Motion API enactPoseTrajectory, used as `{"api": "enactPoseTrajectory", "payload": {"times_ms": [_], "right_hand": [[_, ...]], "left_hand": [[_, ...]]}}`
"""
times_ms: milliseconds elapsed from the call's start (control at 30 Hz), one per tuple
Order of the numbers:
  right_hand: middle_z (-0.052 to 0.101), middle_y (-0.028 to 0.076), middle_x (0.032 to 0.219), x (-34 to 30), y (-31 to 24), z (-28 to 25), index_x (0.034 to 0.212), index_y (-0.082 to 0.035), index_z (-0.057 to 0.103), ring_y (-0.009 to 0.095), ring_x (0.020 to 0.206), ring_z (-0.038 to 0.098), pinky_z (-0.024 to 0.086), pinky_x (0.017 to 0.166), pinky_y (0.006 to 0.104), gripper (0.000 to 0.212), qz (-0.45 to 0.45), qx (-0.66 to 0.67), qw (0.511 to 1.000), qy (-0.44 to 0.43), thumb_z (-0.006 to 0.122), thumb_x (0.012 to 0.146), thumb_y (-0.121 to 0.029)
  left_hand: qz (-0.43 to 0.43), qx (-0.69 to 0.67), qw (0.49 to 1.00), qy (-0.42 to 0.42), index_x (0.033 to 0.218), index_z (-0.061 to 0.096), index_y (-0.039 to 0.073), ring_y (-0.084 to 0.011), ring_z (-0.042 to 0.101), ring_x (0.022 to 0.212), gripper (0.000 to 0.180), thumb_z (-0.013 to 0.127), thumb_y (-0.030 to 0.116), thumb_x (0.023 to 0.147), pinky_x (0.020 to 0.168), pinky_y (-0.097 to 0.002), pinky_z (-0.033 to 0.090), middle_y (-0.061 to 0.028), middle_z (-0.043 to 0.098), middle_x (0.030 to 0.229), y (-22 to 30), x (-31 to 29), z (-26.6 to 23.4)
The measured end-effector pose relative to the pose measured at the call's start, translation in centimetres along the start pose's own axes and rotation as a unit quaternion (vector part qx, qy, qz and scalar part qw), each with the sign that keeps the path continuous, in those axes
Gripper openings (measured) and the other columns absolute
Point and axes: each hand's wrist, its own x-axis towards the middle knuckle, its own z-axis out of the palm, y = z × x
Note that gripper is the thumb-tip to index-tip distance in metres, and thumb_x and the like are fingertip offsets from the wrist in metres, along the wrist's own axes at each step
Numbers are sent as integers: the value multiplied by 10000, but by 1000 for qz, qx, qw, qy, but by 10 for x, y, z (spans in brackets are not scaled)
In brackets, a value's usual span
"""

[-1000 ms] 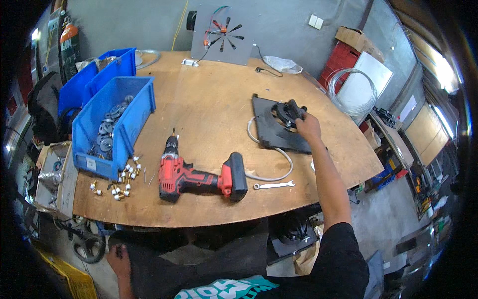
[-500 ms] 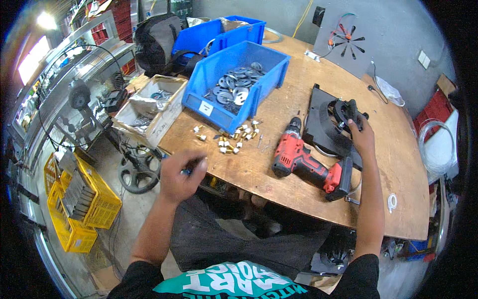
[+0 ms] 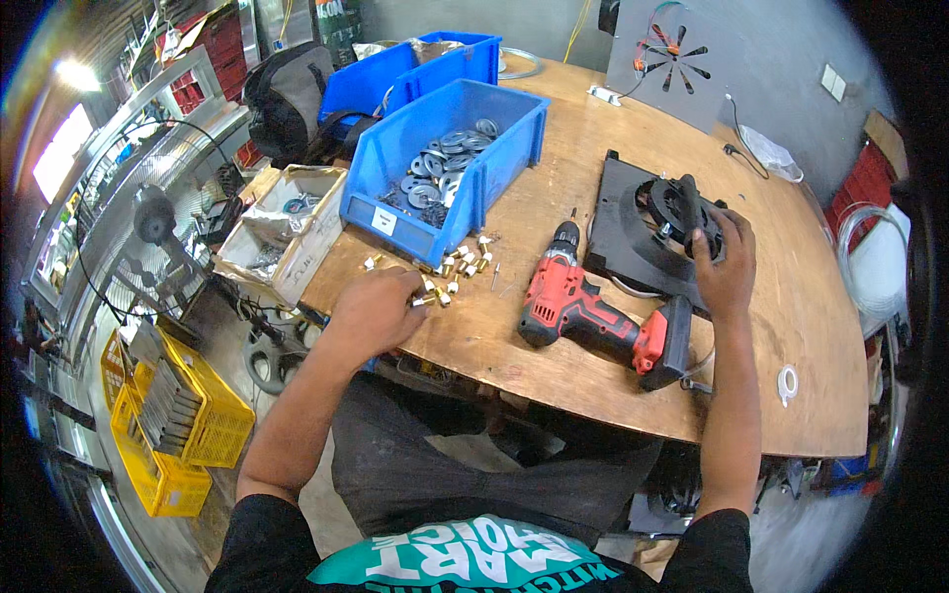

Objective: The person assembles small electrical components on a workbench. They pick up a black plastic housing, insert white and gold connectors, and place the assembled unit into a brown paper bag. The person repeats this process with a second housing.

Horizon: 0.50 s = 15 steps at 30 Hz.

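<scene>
Several white-and-brass fittings (image 3: 453, 288) are scattered on the wooden table (image 3: 791, 326), in front of the blue bin (image 3: 504, 168) and right by the fingertips of the left hand (image 3: 374, 314). That hand is lowered palm-down at the table's near edge, with its fingers bent toward the group; whether a fitting is pinched cannot be told, as the undersides of the fingers are hidden. The right hand (image 3: 727, 262) is placed at the right side of the round black part (image 3: 660, 203), which is seen on the flat black plate (image 3: 615, 222). Thumb and fingers are parted there; how firmly anything is gripped cannot be told.

A single fitting is probably best taken between thumb and forefinger, so that its neighbours are not nudged toward the edge. The plate should be steadied with light, even pressure, and the round part should not be levered sideways. Care should also be taken around the red-and-black drill (image 3: 573, 306): its battery end lies near the right forearm and could be knocked.
</scene>
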Motion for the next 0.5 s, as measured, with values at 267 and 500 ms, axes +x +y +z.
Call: {"api": "enactPoseTrajectory", "payload": {"times_ms": [267, 500], "right_hand": [[635, 140, 860, 0, -60, -25, 1149, -9, 652, 253, 749, 651, 522, 679, 328, 320, -63, 150, 979, -126, 702, 851, -116], [685, 148, 933, -13, -81, -27, 1198, -50, 643, 266, 753, 684, 535, 659, 350, 410, -72, 311, 922, -217, 752, 844, -227]], "left_hand": [[112, -114, 979, 129, 897, 670, 38, -328, 658, 818, 249, 709, 274, 826, 732, -424, 514, -135, 663, 855, 58, 9, -27], [214, -253, 930, 159, 917, 702, 31, -319, 674, 794, 226, 742, 230, 817, 715, -390, 525, -143, 689, 865, 129, 63, -24]]}}
